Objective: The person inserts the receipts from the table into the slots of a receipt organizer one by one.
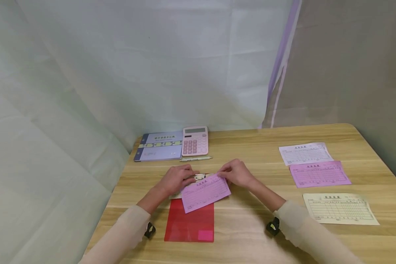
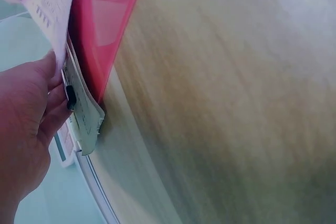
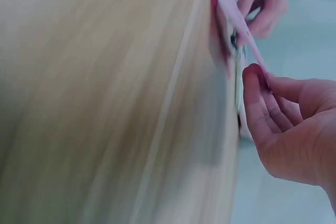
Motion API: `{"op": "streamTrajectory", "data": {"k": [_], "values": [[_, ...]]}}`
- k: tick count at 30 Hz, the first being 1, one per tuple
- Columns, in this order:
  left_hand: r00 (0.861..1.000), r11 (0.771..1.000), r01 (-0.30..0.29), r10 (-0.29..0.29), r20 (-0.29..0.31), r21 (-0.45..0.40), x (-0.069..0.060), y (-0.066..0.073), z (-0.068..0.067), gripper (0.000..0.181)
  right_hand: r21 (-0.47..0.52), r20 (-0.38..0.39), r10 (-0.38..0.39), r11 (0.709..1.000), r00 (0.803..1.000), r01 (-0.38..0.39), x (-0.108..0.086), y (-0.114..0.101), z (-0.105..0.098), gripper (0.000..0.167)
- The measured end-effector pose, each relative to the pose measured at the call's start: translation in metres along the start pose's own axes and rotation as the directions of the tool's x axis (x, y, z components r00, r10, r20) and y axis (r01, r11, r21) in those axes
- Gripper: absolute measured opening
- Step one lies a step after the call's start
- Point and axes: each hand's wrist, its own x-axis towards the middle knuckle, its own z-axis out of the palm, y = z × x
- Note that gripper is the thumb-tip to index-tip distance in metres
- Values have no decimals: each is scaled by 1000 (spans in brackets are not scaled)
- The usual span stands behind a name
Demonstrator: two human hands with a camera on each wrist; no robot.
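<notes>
A pink printed slip (image 1: 206,193) is held at a tilt over a red clipboard (image 1: 189,223). My right hand (image 1: 238,173) pinches the slip's upper right corner between thumb and fingers, as the right wrist view also shows. At the slip's upper left edge, my left hand (image 1: 176,179) has its thumb against the paper and its fingers by the metal clip (image 1: 200,176). Beneath the pink slip lies a pale slip (image 2: 86,114) at the clip end of the board; most of it is hidden from the head view.
Behind the clipboard are a pen (image 1: 196,159), a pink calculator (image 1: 195,141) and a blue account book (image 1: 160,146). To the right lie a white slip (image 1: 305,153), another pink slip (image 1: 320,173) and a yellow slip (image 1: 340,209). Pale cloth (image 1: 184,66) hangs behind the wooden table.
</notes>
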Motion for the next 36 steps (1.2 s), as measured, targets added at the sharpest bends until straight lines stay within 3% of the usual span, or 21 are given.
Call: {"op": "streamTrajectory", "data": {"k": [3,7,12,19,25,36], "values": [[1000,1000,-2,2,0,2,0,0,-1,31,99,29,41,994,999,-44,4,-6,13,9],[1000,1000,8,-8,7,7,1,-2,0,29,132,5,95,987,995,-95,10,-5,27,7],[1000,1000,0,0,3,17,2,-2,1,30,56,-53,108,993,993,-105,13,0,37,7],[999,996,-40,40,-2,79,-1,2,0,32,-43,-75,85,995,994,-89,14,-3,42,8],[998,996,-44,46,-30,81,-2,5,-1,31,-121,-110,67,989,992,-81,15,-4,44,8],[999,997,-7,11,-46,70,-1,7,-1,26,-147,-137,59,986,989,-79,14,-6,48,11]]}}
